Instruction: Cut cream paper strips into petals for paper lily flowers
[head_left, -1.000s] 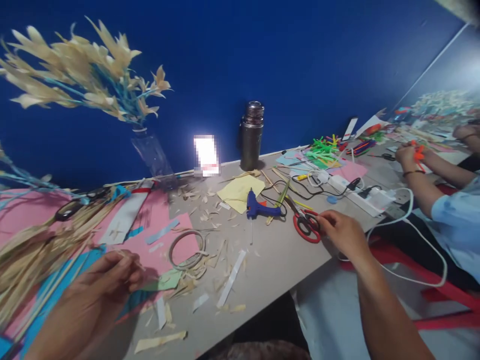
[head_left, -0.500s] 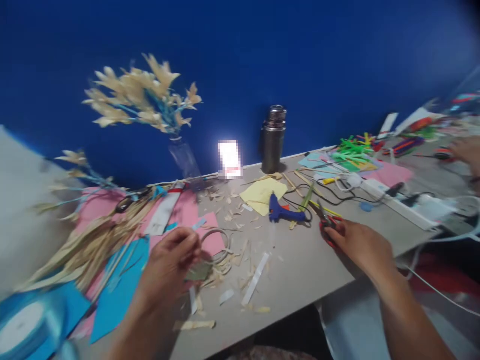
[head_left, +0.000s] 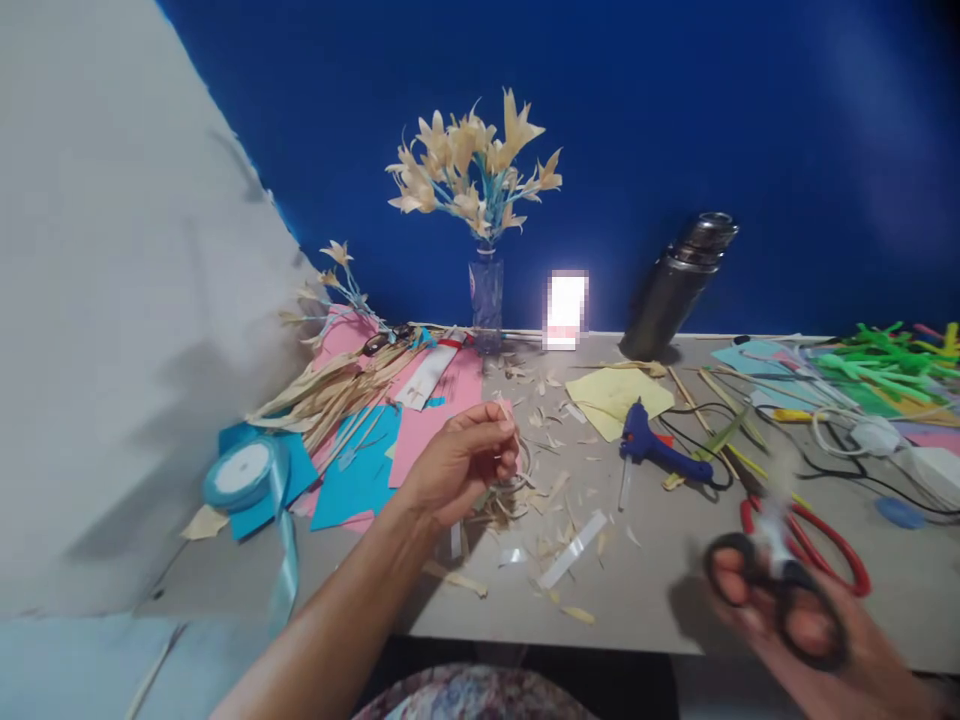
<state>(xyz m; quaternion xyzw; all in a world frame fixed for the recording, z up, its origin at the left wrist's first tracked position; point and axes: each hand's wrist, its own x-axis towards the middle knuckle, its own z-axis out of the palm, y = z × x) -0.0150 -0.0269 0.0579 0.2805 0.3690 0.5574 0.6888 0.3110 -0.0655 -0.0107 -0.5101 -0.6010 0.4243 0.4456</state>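
Note:
My right hand is at the lower right with its fingers in the loops of black-handled scissors; their blades are blurred and point up and away. Just behind them lie a pair of red handles, the rest of that tool hidden. My left hand is raised over the table's middle, thumb and fingers pinched together; whatever is in the pinch is too small to make out. Below it are a coiled pale ring and dry husk scraps. A blue glue gun rests between the hands.
Cream husk flowers stand in a clear bottle by the blue wall, with a steel flask farther right. Blue ribbon, coloured paper and husk strips cover the left. Cables and green pipe cleaners lie right.
The view has swung left. My right hand has come back toward me with the black-handled scissors, leaving the red handles behind it. My left hand stays pinched.

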